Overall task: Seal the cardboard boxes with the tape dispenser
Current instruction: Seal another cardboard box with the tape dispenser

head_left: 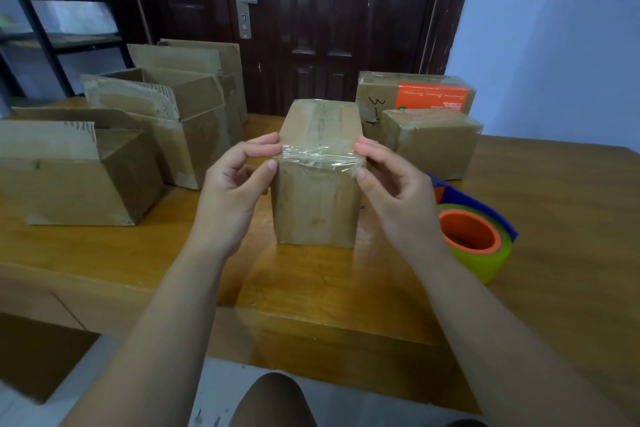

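Observation:
A closed cardboard box [317, 204] stands upright at the middle of the wooden table [554, 204]. A strip of clear tape [317, 158] runs across its near top edge. My left hand [235, 184] touches the box's left upper corner, thumb and fingers curled round the tape's end. At the right upper corner, my right hand [394, 191] pinches the other end of the strip in the same way. The tape dispenser [474, 236], blue with an orange core and a yellow-green roll, lies on the table just right of my right wrist.
Several open cardboard boxes [86, 184] stand at the left of the table. Two taped boxes [433, 146] sit at the back right, one with an orange label. A dark door [311, 17] is behind the table, a black shelf [52, 28] at far left.

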